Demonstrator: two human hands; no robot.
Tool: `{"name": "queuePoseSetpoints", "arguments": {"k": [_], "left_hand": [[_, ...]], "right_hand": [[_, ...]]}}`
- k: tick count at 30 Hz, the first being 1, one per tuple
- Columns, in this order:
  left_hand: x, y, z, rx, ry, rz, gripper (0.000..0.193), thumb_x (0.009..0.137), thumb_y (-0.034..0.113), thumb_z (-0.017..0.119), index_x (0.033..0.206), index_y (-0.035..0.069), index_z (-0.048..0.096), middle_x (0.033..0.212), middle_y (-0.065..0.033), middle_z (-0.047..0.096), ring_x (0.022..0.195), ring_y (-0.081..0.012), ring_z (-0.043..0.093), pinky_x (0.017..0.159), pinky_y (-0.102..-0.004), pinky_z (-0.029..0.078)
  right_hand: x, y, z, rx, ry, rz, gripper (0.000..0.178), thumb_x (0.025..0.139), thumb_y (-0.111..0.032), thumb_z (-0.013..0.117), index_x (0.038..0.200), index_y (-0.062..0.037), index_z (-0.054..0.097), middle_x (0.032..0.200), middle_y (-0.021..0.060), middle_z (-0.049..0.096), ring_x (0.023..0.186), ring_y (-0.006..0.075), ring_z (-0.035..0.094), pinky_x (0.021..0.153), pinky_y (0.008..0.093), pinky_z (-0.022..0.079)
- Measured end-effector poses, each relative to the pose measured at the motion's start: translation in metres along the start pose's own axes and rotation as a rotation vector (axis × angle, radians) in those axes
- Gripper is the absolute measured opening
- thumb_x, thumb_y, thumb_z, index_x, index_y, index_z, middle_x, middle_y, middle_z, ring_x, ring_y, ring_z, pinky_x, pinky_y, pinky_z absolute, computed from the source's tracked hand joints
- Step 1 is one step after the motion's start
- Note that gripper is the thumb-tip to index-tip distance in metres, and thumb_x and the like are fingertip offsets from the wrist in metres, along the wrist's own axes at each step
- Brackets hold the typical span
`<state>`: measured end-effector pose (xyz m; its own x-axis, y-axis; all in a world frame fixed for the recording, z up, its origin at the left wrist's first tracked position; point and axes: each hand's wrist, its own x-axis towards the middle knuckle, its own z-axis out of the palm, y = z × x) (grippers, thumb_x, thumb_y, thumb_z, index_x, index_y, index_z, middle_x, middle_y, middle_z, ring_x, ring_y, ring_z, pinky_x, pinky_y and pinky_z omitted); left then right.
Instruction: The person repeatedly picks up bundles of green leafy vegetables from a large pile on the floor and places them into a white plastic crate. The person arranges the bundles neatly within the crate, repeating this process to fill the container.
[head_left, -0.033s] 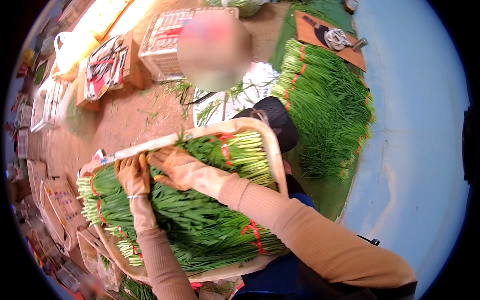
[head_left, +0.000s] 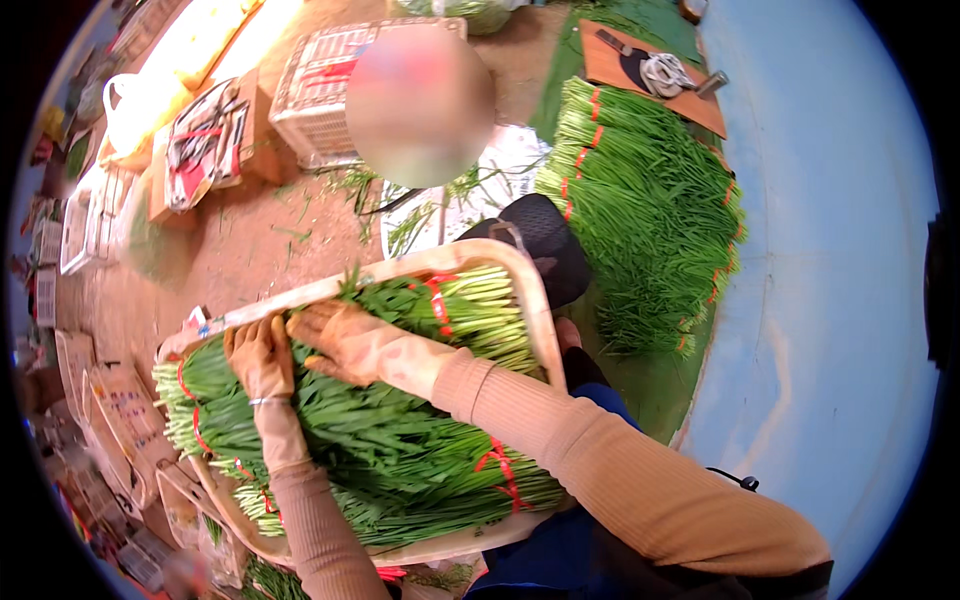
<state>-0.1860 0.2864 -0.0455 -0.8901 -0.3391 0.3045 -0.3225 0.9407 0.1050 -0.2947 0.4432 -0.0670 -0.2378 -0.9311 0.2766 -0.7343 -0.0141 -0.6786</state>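
The left hand [head_left: 262,358] and the right hand [head_left: 345,340] lie flat, fingers spread, on the long green leafy bunches tied with red bands [head_left: 400,450]. They grip nothing. The bunches fill the shallow tan tray [head_left: 535,320] on the person's lap. It is best to press softly and keep the stalks lined up. Past the tray is brown dirt ground [head_left: 250,250]. Farther off lie a big pile of green bunches [head_left: 650,210], a white plastic crate [head_left: 320,95] and a brown board [head_left: 610,60].
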Motion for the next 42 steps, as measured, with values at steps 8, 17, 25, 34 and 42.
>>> {"name": "queuePoseSetpoints", "arguments": {"k": [8,17,25,34,42], "left_hand": [[-0.002,0.077,0.008,0.002,-0.076,-0.157,0.027,0.096,0.021,0.053,0.111,0.003,0.066,0.113,-0.0183,0.065,0.115,-0.0339,0.057,0.109,-0.047,0.033],[-0.047,0.053,0.043,-0.128,-0.01,-0.337,0.028,0.101,0.012,0.048,0.124,-0.002,0.057,0.128,-0.0153,0.057,0.125,-0.028,0.049,0.111,-0.041,0.032],[-0.067,0.05,0.007,-0.081,-0.216,-0.396,0.049,0.101,0.018,0.041,0.144,-0.004,0.037,0.146,-0.0198,0.043,0.132,-0.0304,0.045,0.112,-0.0374,0.031],[-0.083,0.031,0.021,-0.316,0.104,-0.843,0.044,0.102,0.024,0.048,0.137,-0.002,0.048,0.143,-0.0125,0.047,0.129,-0.0184,0.043,0.11,-0.0319,0.031],[-0.046,0.062,0.047,-0.27,0.095,-0.71,0.027,0.103,0.023,0.049,0.108,-0.001,0.062,0.107,-0.006,0.061,0.098,-0.0118,0.052,0.093,-0.0259,0.04]], "right_hand": [[-0.141,0.061,-0.131,0.379,0.477,0.268,0.035,0.09,-0.02,0.065,0.119,-0.0004,0.061,0.113,0.0185,0.065,0.103,0.0328,0.063,0.092,0.0404,0.05],[-0.375,0.463,-0.185,-0.388,-0.117,1.215,0.1,0.076,-0.061,0.071,0.145,0.0012,0.035,0.144,0.0257,0.041,0.135,0.0366,0.04,0.11,0.041,0.036],[-0.381,0.591,-0.171,-0.618,-0.523,1.131,0.11,0.07,-0.058,0.075,0.148,0.0011,0.025,0.142,0.0167,0.045,0.134,0.0307,0.039,0.11,0.0438,0.034],[-0.371,0.584,-0.202,-0.37,-0.462,1.163,0.063,0.067,-0.021,0.076,0.123,-0.0007,0.055,0.117,0.024,0.059,0.111,0.0379,0.058,0.097,0.0445,0.048],[-0.385,0.441,-0.323,-0.217,0.009,1.002,0.078,0.067,-0.028,0.084,0.135,-0.0071,0.051,0.128,0.0223,0.055,0.123,0.0369,0.05,0.108,0.0398,0.04]]}}
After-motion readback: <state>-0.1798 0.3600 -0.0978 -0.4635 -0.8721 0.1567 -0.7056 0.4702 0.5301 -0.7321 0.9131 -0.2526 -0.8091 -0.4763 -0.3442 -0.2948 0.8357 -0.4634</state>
